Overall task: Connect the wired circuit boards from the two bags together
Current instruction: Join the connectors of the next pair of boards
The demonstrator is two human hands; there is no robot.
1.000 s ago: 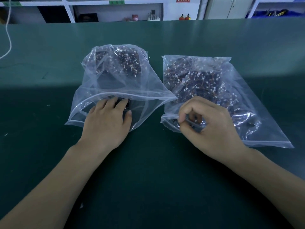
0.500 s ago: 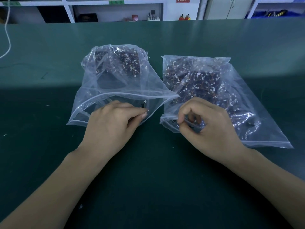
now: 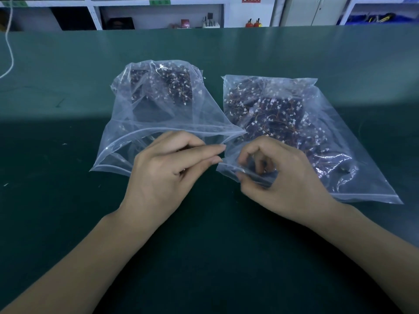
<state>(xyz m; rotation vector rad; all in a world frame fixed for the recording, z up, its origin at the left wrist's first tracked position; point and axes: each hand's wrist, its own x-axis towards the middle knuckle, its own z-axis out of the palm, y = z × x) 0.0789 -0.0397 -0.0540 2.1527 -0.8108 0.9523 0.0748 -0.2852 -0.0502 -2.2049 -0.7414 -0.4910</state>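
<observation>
Two clear zip bags of dark wired circuit boards with white connectors lie side by side on the green table. The left bag point(image 3: 158, 105) has its mouth gaping toward me. My left hand point(image 3: 167, 171) is outside that mouth, with fingers pinched and pointing right. Their tips reach the near-left corner of the right bag point(image 3: 317, 137). A small wired circuit board point(image 3: 183, 171) barely shows between its curled fingers. My right hand point(image 3: 278, 177) pinches the near edge of the right bag's mouth, with its fingertips behind the plastic.
The green table point(image 3: 204, 245) stretches wide around the bags. A white cord point(image 3: 9, 53) hangs at the far left. Beyond the table's far edge stand white shelves point(image 3: 158, 14) with small items and a grey cabinet.
My left hand has come out of the left bag with a small board and swung right to the right bag's corner. My right hand has stayed on the right bag's mouth.
</observation>
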